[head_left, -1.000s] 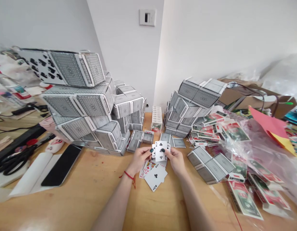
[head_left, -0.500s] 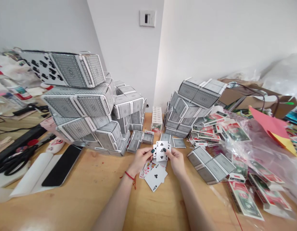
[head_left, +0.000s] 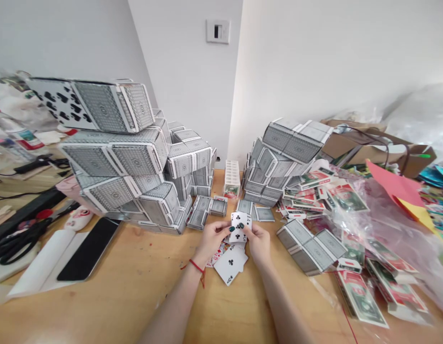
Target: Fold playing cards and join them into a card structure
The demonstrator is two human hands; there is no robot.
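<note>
Between my two hands I hold a few playing cards over the table, with a three of clubs in front and the corner of a four showing at its right. My left hand, with a red string bracelet at the wrist, is closed on their left edge, thumb on top. From the right side, my right hand pinches them, its thumb on the front card. Just below lie loose face-up cards, an ace of clubs uppermost and red picture cards partly covered beneath it.
Tall stacks of folded-card blocks stand at the left and right. A joined card block lies right of my hands, beside card boxes and plastic wrap. A phone and scissors lie left.
My hands have drawn closer together, and the cards now overlap more, with the left-hand four hidden behind the three. The view has shifted slightly.
</note>
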